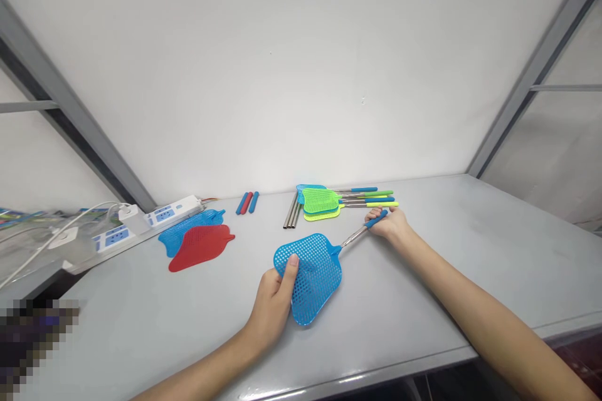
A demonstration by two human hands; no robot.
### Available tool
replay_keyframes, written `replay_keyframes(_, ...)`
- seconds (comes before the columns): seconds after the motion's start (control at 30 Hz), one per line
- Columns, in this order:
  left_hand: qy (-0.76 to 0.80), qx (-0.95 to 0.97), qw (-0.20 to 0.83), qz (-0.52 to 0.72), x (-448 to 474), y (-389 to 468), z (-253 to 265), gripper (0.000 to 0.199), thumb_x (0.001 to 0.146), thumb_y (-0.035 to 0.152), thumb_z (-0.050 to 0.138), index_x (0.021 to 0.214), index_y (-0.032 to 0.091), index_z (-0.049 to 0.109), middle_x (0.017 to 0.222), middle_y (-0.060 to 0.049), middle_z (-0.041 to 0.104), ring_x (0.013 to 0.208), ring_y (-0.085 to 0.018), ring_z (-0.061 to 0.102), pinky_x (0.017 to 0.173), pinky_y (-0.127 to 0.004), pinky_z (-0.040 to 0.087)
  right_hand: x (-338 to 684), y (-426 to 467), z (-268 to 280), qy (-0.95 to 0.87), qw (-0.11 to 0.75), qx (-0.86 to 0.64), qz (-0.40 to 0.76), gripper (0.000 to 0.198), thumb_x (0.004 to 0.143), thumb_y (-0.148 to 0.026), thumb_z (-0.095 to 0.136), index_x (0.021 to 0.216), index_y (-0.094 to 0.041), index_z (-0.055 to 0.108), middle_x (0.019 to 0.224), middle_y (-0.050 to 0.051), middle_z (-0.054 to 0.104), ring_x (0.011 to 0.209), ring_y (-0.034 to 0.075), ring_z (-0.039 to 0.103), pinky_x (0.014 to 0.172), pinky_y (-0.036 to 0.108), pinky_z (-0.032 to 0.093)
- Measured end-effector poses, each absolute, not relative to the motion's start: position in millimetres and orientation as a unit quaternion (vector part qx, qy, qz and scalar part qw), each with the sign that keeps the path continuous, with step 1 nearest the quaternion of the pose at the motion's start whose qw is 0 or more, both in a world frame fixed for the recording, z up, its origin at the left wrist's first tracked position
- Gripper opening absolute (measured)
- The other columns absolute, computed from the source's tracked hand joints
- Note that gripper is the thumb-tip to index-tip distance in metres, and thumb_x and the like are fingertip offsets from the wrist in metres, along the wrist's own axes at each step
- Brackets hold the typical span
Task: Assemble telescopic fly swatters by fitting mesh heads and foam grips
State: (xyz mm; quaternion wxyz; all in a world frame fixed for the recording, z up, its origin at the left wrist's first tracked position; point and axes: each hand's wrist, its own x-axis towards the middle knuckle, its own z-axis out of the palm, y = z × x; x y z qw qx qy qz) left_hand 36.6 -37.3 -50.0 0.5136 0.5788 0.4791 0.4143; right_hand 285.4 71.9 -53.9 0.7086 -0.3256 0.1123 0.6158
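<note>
A blue fly swatter [317, 276] with a metal shaft is held above the front of the table. My left hand [277, 294] grips the left edge of its perforated head, thumb on top. At the other end, my right hand [388, 223] is closed around the blue handle. Behind it lies a pile of assembled fly swatters [322, 200], green, blue and yellow, their handles pointing right. Several bare metal tubes [292, 212] rest just left of that pile. Farther left are a loose red swatter head [202, 247] and blue swatter heads [188, 230].
Three loose handle grips [247, 202], two blue and one red, lie near the wall. White power strips [164, 213] with plugs and cables run along the left edge. The grey table [446, 250] meets a white wall [301, 75] at the back.
</note>
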Motion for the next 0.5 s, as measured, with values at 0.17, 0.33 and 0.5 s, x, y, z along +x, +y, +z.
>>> replay_keyframes(0.17,0.480,0.540,0.546,0.424,37.7,-34.3,-49.3,0.042,0.077,0.049,0.041,0.058,0.014,0.053,0.050,0.001,0.054,0.047,-0.011,0.046,0.045,-0.020,0.035,290.2,74.2,-53.0,0.122,0.712,-0.330,0.608,0.029,0.082,-0.028,0.046,0.108,-0.015,0.048,0.107,0.008,0.051,0.089,0.018,0.053,0.074,0.038,0.046)
replay_keyframes(0.33,0.466,0.505,0.593,0.420,40.1,-35.3,-44.4,0.038,0.078,0.046,0.043,0.075,0.012,0.061,0.069,-0.003,0.065,0.061,-0.015,0.057,0.056,-0.023,0.043,292.3,76.2,-54.3,0.121,0.710,-0.334,0.608,0.028,0.083,-0.027,0.045,0.108,-0.015,0.048,0.107,0.008,0.051,0.089,0.018,0.053,0.074,0.038,0.046)
replay_keyframes(0.5,0.411,0.515,0.656,0.368,43.1,-43.0,-42.2,0.035,0.077,0.038,0.050,0.106,0.019,0.055,0.106,-0.004,0.061,0.096,-0.020,0.055,0.083,-0.029,0.041,287.3,75.6,-57.2,0.117,0.703,-0.335,0.617,0.029,0.082,-0.027,0.046,0.108,-0.014,0.048,0.107,0.008,0.051,0.089,0.018,0.053,0.074,0.038,0.046)
